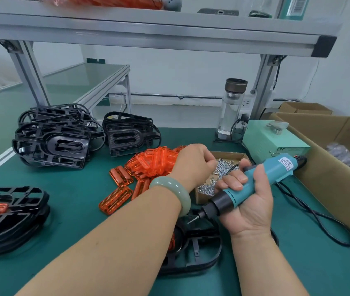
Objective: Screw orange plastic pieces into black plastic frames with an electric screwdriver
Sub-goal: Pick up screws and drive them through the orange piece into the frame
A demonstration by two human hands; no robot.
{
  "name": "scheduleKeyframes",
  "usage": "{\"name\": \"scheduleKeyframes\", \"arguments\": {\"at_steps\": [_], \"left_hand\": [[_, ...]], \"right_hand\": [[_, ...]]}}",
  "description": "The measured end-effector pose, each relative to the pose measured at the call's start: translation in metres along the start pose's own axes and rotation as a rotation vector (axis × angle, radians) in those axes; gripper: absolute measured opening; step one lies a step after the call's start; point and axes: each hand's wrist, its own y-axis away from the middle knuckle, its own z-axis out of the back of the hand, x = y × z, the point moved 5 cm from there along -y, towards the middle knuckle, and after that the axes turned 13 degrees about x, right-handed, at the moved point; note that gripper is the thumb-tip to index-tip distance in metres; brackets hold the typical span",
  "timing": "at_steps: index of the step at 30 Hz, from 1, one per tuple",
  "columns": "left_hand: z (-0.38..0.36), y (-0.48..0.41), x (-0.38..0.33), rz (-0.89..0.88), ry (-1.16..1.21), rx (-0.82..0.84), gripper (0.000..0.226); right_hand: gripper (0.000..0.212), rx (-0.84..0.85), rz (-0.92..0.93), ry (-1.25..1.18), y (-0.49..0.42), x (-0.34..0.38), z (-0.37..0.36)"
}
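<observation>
Left hand [193, 165]: I see it reaching over the small cardboard box of silver screws [223, 167], fingers curled down into it; can't tell if it pinches a screw (tips hidden)
Right hand [248, 201]: clamped round the teal electric screwdriver with black nose [261, 178], tool tilted, bit pointing down-left
Work frame: one black plastic frame [197, 248] flat on the green bench mat [73, 231], near edge, partly under both forearms; bit tip sits over its far rim, contact unclear to me
Orange parts: heap of translucent orange plastic pieces [155, 163] just left of the screw box, a few loose beside it
Frame stock: pile of empty black frames [52, 137] back left
Left edge: stacked frames with an orange piece fitted [9, 214]
Rest: pale green bangle [169, 189] on left wrist; mint-green power box [276, 139] behind the screws; large open cardboard carton [330, 167] far right
</observation>
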Motion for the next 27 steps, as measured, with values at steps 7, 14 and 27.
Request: {"name": "scheduleKeyframes", "arguments": {"at_steps": [7, 14, 27], "left_hand": [[0.0, -0.004, -0.006, 0.004, 0.214, 0.002, 0.02], [0.022, 0.025, 0.008, 0.092, 0.871, -0.1, 0.013], [0.019, 0.154, 0.058, 0.228, 1.267, -0.253, 0.012]], "right_hand": [[0.022, -0.016, -0.005, 0.001, 0.001, -0.001, 0.001], [0.021, -0.014, 0.001, -0.016, 0.003, -0.001, -0.004], [0.019, -0.118, 0.143, 0.043, 0.015, -0.01, -0.02]]}}
